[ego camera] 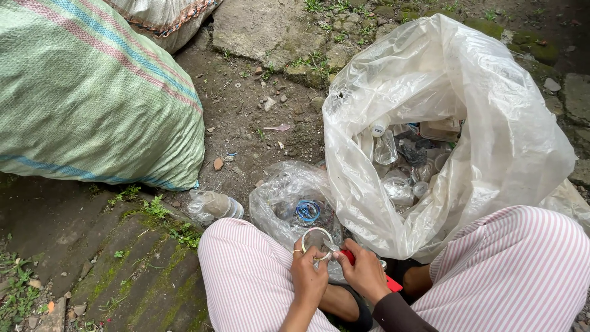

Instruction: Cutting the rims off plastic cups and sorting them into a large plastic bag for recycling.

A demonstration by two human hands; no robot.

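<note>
The left hand (308, 276) grips a clear plastic cup (318, 239) mouth-up, and the right hand (364, 270), touching its rim, also holds a red tool (348, 256).

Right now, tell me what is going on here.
A person in striped pink trousers sits on the ground. The left hand holds a clear plastic cup by its rim, while the right hand grips a red-handled tool against it. Just ahead lies a small clear bag of plastic scraps, and beside it a large clear bag stands open, full of clear bottles and cups. A crushed bottle lies near the left knee, and a green woven sack sits further left.
</note>
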